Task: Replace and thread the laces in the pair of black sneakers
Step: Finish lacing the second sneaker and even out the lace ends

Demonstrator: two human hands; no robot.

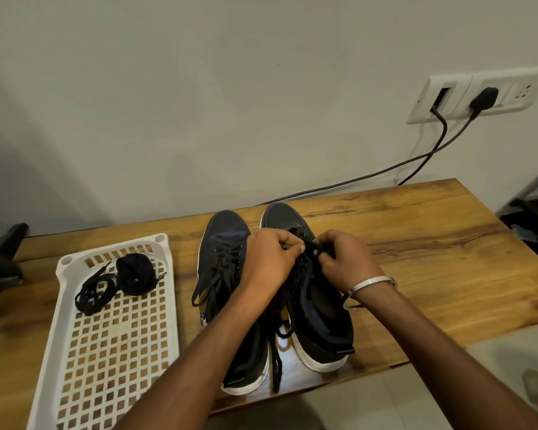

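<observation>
Two black sneakers with white soles stand side by side on the wooden table, toes toward the wall. The left sneaker (227,243) is laced, its lace ends trailing loose. Both hands meet over the eyelets of the right sneaker (320,311). My left hand (269,259) pinches its black lace (311,248) near the upper eyelets. My right hand (345,262), a metal bangle on its wrist, pinches the same lace from the other side. More of this lace hangs down between the shoes (277,364).
A white perforated tray (112,336) lies at the left and holds two bundles of black laces (115,280). A wall socket (479,94) at the upper right has two black cables running down behind the table. The table's front edge is close below the heels.
</observation>
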